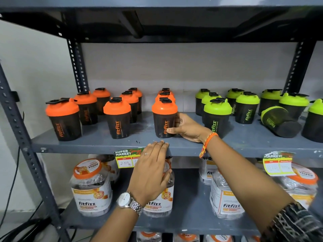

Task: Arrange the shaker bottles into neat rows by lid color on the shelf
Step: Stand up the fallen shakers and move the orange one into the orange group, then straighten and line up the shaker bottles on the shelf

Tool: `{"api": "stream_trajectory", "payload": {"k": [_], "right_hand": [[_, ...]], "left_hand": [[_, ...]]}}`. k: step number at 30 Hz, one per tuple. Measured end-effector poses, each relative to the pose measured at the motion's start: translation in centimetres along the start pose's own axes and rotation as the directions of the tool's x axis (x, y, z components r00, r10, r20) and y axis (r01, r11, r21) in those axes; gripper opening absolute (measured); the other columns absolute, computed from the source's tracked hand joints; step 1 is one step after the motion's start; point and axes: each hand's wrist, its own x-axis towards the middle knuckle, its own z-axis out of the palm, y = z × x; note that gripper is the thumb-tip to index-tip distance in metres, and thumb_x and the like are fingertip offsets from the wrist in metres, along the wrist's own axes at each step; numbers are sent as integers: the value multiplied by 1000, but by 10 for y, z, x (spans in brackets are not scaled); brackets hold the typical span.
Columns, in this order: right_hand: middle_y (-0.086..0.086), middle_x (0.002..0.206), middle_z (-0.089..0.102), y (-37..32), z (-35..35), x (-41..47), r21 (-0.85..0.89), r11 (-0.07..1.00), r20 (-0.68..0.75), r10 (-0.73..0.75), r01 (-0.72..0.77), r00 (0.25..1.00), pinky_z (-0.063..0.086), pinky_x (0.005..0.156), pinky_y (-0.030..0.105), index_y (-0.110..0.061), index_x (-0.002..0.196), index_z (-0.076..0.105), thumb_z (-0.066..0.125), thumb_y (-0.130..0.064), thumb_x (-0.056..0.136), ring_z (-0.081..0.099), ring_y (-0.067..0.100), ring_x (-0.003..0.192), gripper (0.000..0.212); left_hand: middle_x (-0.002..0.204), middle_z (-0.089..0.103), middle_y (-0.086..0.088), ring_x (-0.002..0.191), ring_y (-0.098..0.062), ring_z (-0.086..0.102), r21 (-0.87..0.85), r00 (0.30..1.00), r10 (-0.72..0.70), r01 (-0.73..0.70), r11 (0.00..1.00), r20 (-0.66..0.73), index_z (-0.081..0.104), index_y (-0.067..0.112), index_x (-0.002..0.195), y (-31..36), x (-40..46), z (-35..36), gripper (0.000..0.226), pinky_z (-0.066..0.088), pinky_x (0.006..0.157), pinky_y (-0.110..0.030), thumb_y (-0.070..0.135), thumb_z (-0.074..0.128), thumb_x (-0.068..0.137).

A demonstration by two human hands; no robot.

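Black shaker bottles stand on the grey metal shelf [97,144]. Several orange-lid bottles fill the left half in rows running front to back. My right hand [187,128] grips the front orange-lid bottle [164,117] of the middle row, low on its right side. Green-lid bottles [217,116] stand in rows on the right half. One green-lid bottle [279,121] lies on its side among them. My left hand [152,170], wearing a watch, hovers flat in front of the shelf's front edge, fingers together, holding nothing.
The lower shelf [190,203] carries clear jars with orange lids [90,186]. Price tags [127,158] hang from the shelf's front lip. A perforated steel post [22,137] rises at the left, with black cables [15,229] by the floor. Another shelf board [157,25] sits overhead.
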Motion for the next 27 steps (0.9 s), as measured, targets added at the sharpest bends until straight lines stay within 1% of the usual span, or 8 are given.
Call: {"api": "stream_trajectory", "payload": {"k": [9,13,18,20,22,24,26,27], "right_hand": [[17,150,44,-27,-17,-56,-206,978,-194,-79,38,978,44,108,31,-8,153,27,59,16,87,46,23,137,78],[16,143,52,-53,-42,-102,-162,974,-195,-189,158,962,49,101,23,-6,149,35,58,15,88,53,22,133,69],[21,127,63,-87,-111,-150,-60,943,-394,-323,326,861,54,99,36,-1,131,53,64,11,83,65,26,117,51],[17,115,69,-90,-151,-161,-225,946,-561,-322,234,763,57,93,36,-2,126,60,70,1,84,69,20,104,43],[9,102,72,-84,-188,-166,-487,873,-690,-358,-37,629,56,93,40,-8,118,65,72,-16,85,70,17,94,36],[16,97,73,-75,-214,-170,-684,622,-702,-419,-381,576,54,89,44,-5,107,67,70,-29,85,69,32,95,33],[27,100,69,-62,-227,-170,-741,322,-671,-398,-590,625,52,83,46,2,101,64,63,-37,89,64,44,99,41],[30,106,66,-55,-230,-169,-727,235,-683,-345,-646,644,50,85,47,3,104,61,59,-41,90,61,47,103,47]], "left_hand": [[148,52,-12,140,-31,46,-30,997,-38,36,999,-63,42,6,148,9,0,3,73,30,123,-45,47,51,88],[147,53,-12,140,-32,45,-64,993,-53,47,997,-104,46,6,145,33,10,8,68,27,123,-45,43,52,88],[148,53,-11,140,-31,46,-94,995,1,-11,996,-99,46,8,147,78,33,19,68,24,125,-44,45,54,90],[146,55,-11,139,-31,47,-94,994,6,-17,995,-112,47,8,146,94,43,24,67,24,124,-44,45,55,90],[144,56,-11,138,-31,48,-86,993,-3,-8,996,-118,48,8,145,106,49,28,66,26,124,-45,44,55,90],[142,57,-10,135,-31,49,-91,990,-34,22,996,-139,49,9,143,116,54,33,63,27,123,-46,44,55,91],[140,59,-10,131,-31,52,-96,984,-63,48,994,-169,51,10,140,121,56,38,59,28,122,-46,43,55,92],[139,59,-9,130,-31,52,-95,980,-69,52,994,-186,52,10,140,120,56,41,57,29,121,-46,42,55,92]]}}
